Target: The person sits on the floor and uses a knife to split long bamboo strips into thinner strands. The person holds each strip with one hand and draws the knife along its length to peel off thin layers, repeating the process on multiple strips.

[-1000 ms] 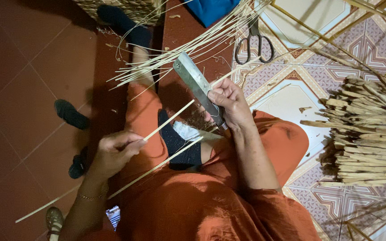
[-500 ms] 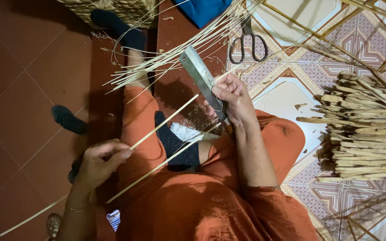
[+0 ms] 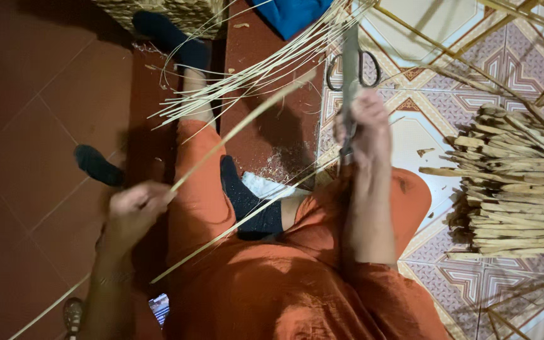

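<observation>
My right hand (image 3: 370, 126) grips the handle of a broad grey knife (image 3: 349, 69), its blade pointing away from me over the floor. My left hand (image 3: 132, 211) pinches a long pale bamboo strip (image 3: 240, 126) that runs diagonally up toward the knife. A second thin strip (image 3: 240, 220) lies across my orange-clad lap (image 3: 266, 283), below the first. Both hands are motion-blurred.
A heap of thin bamboo strips (image 3: 253, 69) fans out ahead. A bundle of thicker split sticks (image 3: 517, 182) lies at right on the patterned tiles. Scissors (image 3: 354, 69) rest on the floor behind the knife. A woven basket (image 3: 171, 12) and blue cloth (image 3: 291, 12) sit at the top.
My right hand has swung the knife from a slant to nearly straight ahead. My left hand has pulled the strip back toward me, and the strip now stands free of the blade.
</observation>
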